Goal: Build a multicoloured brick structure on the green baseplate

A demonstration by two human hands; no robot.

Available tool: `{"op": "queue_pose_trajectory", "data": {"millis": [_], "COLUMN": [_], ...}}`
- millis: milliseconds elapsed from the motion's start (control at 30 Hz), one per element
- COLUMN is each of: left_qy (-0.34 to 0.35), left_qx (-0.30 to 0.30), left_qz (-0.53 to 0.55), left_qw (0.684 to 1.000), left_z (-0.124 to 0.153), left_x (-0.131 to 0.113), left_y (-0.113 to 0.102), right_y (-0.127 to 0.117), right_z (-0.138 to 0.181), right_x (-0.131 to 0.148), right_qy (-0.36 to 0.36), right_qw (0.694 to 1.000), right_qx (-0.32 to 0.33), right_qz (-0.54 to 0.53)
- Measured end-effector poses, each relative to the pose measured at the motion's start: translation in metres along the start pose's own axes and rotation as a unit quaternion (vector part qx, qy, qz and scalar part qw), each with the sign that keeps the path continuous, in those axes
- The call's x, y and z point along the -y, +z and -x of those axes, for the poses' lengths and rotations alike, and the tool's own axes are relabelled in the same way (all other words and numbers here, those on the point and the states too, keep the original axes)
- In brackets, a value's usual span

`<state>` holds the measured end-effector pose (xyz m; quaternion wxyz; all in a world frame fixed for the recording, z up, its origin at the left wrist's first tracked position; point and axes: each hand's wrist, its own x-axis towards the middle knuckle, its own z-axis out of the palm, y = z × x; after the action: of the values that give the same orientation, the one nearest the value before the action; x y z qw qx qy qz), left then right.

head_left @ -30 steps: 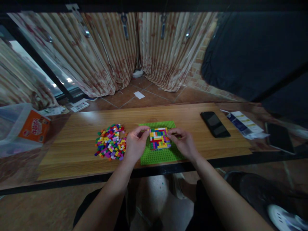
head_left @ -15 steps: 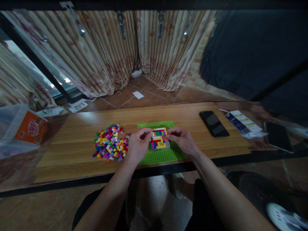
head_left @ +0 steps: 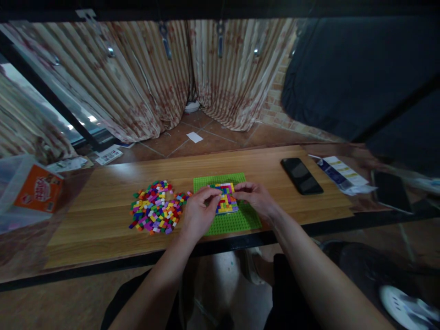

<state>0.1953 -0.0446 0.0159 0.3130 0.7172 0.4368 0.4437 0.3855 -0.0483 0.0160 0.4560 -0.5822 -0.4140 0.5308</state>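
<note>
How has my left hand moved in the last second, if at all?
Yes. The left hand slid right across the green baseplate, fingers now over the brick square.

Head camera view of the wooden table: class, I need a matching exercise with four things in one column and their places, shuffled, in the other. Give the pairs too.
Things
1. loose brick pile
2. green baseplate
3. black phone
4. orange box

Places
a. in the clear tub, far left
b. under the brick panel
c. right of the right hand
d. just left of the left hand

Pairs: 1-d, 2-b, 3-c, 4-a
</note>
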Motion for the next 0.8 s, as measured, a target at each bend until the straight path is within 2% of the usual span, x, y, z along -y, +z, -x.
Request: {"op": "queue_pose_trajectory", "data": {"millis": [167, 300, 600, 667, 800], "left_qy": [0.035, 0.029, 0.022, 0.034, 0.045], "left_qx": [0.023, 0.039, 0.021, 0.020, 0.015], "left_qz": [-0.029, -0.043, -0.063, -0.079, -0.095], "left_qw": [0.999, 0.998, 0.998, 0.996, 0.994], "left_z": [0.000, -0.001, -0.002, -0.002, -0.003], "left_x": [-0.005, -0.006, -0.009, -0.011, -0.012], "left_y": [0.005, 0.008, 0.013, 0.015, 0.018], "right_y": [0.003, 0.004, 0.007, 0.005, -0.004], "right_z": [-0.002, -0.001, -0.006, -0.006, -0.003], "right_x": [0.004, 0.007, -0.006, -0.009, -0.004], "right_qy": [0.023, 0.014, -0.024, -0.029, -0.016], "right_qw": [1.000, 1.000, 0.999, 0.999, 0.994], "right_qx": [-0.020, -0.018, -0.016, 0.003, 0.103], "right_qz": [0.008, 0.017, 0.032, 0.041, -0.009]}}
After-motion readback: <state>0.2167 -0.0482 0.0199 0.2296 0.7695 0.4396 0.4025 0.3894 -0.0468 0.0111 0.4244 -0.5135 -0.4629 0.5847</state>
